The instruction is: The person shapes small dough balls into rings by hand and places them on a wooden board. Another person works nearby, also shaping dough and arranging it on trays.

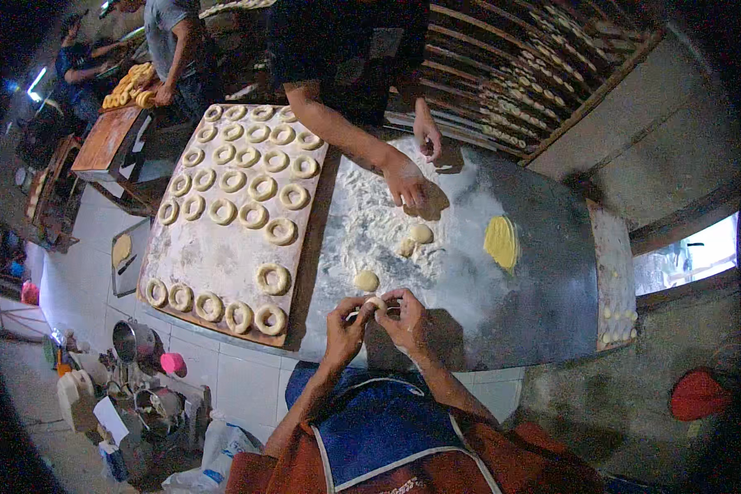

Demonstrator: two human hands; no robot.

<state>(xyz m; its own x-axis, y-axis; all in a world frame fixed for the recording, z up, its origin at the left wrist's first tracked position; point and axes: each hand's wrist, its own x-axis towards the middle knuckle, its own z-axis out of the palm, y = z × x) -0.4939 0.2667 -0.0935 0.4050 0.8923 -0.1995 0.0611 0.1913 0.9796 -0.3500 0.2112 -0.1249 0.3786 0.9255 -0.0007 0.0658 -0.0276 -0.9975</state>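
Near the table's front edge, my left hand point(346, 331) and my right hand point(405, 322) meet around a small pale piece of dough point(376, 303), their fingers curled on it from both sides. Just beyond my fingertips a round dough ball point(365, 281) lies on the floured metal table point(543, 296). Farther off are another dough ball point(421, 234) and a smaller dough lump point(406, 246). Dough rings point(252, 215) sit in rows on a floured wooden board point(193, 262) to my left.
Across the table a co-worker's hands point(405, 183) reach over the flour. A flat yellow slab point(501, 244) lies to the right. Behind stands a rack of loaded trays point(510, 78). Pots point(134, 340) and containers are at lower left; another person works at a wooden table point(111, 140).
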